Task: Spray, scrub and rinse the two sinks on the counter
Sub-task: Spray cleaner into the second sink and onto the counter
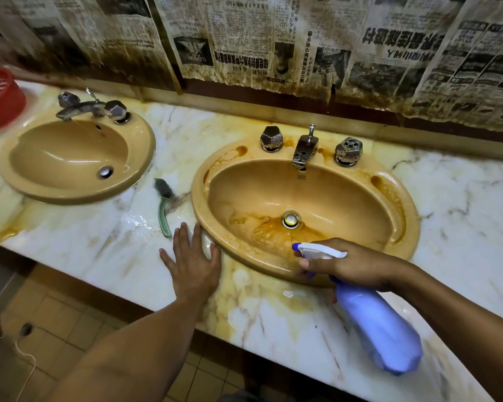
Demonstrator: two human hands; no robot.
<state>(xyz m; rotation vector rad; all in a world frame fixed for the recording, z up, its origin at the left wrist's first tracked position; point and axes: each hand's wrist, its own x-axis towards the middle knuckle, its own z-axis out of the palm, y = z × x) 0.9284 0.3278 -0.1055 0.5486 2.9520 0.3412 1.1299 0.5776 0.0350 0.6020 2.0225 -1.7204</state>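
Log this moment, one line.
right hand: grips spray bottle at stained sink | left hand: flat on counter | brush: on counter

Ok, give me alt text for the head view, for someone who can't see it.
The right hand grips a blue spray bottle at the stained right sink's near rim; the left hand lies flat on the marble counter beside a green brush.

The right grip held a blue spray bottle over the front rim of the stained right sink, while the left grip lay flat on the wet counter near a green brush.
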